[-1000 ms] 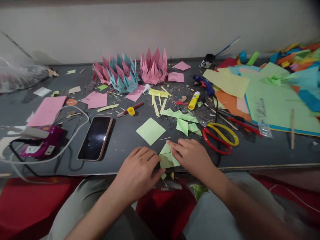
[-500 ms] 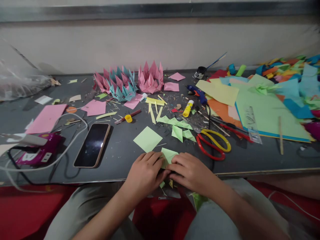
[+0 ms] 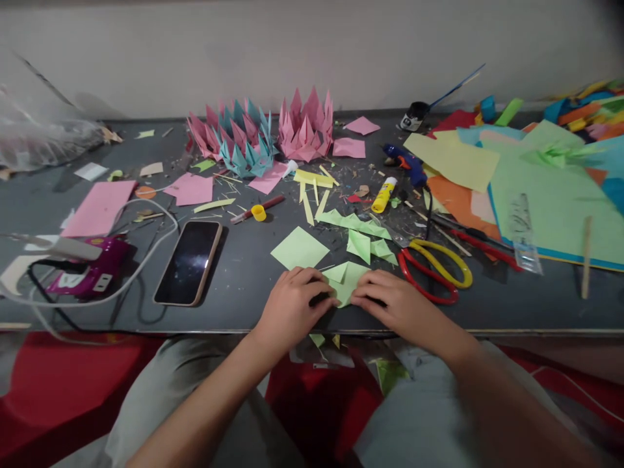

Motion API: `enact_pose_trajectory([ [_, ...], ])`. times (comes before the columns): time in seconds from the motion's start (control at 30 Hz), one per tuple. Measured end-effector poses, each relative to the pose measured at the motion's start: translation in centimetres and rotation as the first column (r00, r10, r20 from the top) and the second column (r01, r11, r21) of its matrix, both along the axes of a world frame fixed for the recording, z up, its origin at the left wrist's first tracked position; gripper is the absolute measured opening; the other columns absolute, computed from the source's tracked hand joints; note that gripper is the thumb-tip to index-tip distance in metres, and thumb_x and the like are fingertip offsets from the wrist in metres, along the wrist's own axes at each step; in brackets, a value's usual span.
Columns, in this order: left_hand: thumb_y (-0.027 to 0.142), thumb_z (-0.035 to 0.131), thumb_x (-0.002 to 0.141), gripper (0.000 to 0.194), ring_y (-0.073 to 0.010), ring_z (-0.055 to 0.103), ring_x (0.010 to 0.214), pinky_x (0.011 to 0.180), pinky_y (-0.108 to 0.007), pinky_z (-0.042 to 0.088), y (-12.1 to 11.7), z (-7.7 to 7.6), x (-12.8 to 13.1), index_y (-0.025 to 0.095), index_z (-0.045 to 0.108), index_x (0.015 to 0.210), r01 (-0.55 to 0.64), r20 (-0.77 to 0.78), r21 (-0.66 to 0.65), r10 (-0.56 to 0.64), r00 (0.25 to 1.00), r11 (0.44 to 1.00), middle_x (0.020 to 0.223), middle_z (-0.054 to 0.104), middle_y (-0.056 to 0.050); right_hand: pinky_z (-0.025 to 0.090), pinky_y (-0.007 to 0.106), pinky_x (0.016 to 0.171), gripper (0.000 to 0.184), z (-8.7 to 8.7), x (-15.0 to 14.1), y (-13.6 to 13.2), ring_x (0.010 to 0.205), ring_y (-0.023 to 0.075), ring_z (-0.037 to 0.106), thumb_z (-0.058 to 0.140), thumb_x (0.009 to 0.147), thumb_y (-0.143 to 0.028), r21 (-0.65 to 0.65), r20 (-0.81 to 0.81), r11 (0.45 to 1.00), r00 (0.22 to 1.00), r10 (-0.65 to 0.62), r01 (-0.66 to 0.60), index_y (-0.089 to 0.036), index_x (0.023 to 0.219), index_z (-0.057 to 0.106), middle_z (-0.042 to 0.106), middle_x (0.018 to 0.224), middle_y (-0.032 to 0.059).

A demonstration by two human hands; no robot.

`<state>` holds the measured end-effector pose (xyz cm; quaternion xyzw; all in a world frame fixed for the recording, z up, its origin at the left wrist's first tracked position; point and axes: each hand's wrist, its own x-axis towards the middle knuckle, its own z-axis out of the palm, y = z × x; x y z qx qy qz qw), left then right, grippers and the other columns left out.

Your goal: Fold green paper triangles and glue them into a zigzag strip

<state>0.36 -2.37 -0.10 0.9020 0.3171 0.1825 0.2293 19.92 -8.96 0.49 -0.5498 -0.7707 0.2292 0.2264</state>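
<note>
Paper [image 3: 348, 284], light green and partly folded, lies on the dark table [image 3: 244, 318] close to its near edge, between the person's two hands. The left hand [image 3: 291, 304] has its fingers bent, with thumb and fingertips closed on the left side of the sheet. The right hand [image 3: 400, 305] is curled the same way, pinching the right side low down, towards the near end.

To make a neat crease, the folded layers should probably be matched edge to edge and corner to corner before any firm pressure goes on. One hand would do best pinning the alignment while the other runs a fingertip outward along the fold, flat against the table. Pulling both sides apart could skew the layers or tear such thin stock, so light, even pressure looks right. The small raised flap should be kept from catching under a thumb.

The broader end faces far, toward the wall, and the visible part narrows at the near end, toward the person. The flap's tip points far and a little right. Fingers cover both sides, so the long axis cannot be told for sure; what shows is about as wide as deep. A flat green square [image 3: 299, 248] lies just beyond, to the left, and the scissors [image 3: 451, 296] rest to the right.
</note>
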Motion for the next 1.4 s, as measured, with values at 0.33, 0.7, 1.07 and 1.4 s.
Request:
enact_pose_trajectory([
  [0.33, 0.024, 0.069, 0.073, 0.003, -0.0175, 0.055, 0.081, 0.074, -0.034, 0.042, 0.4, -0.1, 0.3, 0.021, 0.067, 0.073, -0.022, 0.009, -0.089, 0.023, 1.000, 0.996, 0.085, 0.063, 0.000, 0.040, 0.024, 0.058, 0.016, -0.4, -1.4, 0.8, 0.062, 0.0124, 0.053, 0.057, 0.079, -0.027, -0.138, -0.055, 0.940, 0.946, -0.321, 0.311, -0.020, 0.065, 0.058, 0.059, 0.069, -0.0007],
  [0.7, 0.025, 0.064, 0.077, 0.007, -0.0190, 0.055, 0.084, 0.076, -0.036, 0.045, 0.2, 0.1, 0.1, 0.020, 0.069, 0.079, 0.019, -0.006, -0.043, -0.019, 1.000, 0.999, 0.089, 0.063, -0.004, 0.035, 0.023, 0.052, 0.014, -0.5, -1.9, 1.3, 0.056, 0.0108, 0.046, 0.060, 0.075, -0.026, -0.123, -0.009, 0.910, 0.917, -0.399, 0.395, -0.020, 0.063, 0.055, 0.056, 0.066, -0.0011],
  [1.07, 0.017, 0.048, 0.086, 0.016, -0.0179, 0.059, 0.083, 0.074, -0.033, 0.048, -1.5, 0.2, 0.0, 0.014, 0.063, 0.084, 0.224, -0.127, 0.251, -0.197, 0.972, 0.942, 0.084, 0.064, -0.004, 0.034, 0.023, 0.055, 0.013, -0.4, -2.1, 1.4, 0.059, 0.0110, 0.047, 0.059, 0.074, -0.026, -0.174, 0.005, 0.890, 0.904, -0.427, 0.422, -0.020, 0.064, 0.056, 0.053, 0.066, -0.0015],
  [1.4, 0.015, 0.048, 0.082, 0.017, -0.0200, 0.059, 0.088, 0.072, -0.033, 0.050, -3.9, 0.3, 0.7, 0.012, 0.062, 0.090, 0.059, -0.128, 0.316, -0.020, 0.992, 0.947, 0.086, 0.063, -0.006, 0.040, 0.025, 0.061, 0.017, -0.3, -1.6, 0.7, 0.071, 0.0145, 0.052, 0.065, 0.071, -0.031, -0.142, -0.008, 0.919, 0.928, -0.372, 0.367, -0.021, 0.078, 0.053, 0.055, 0.081, 0.0010],
])
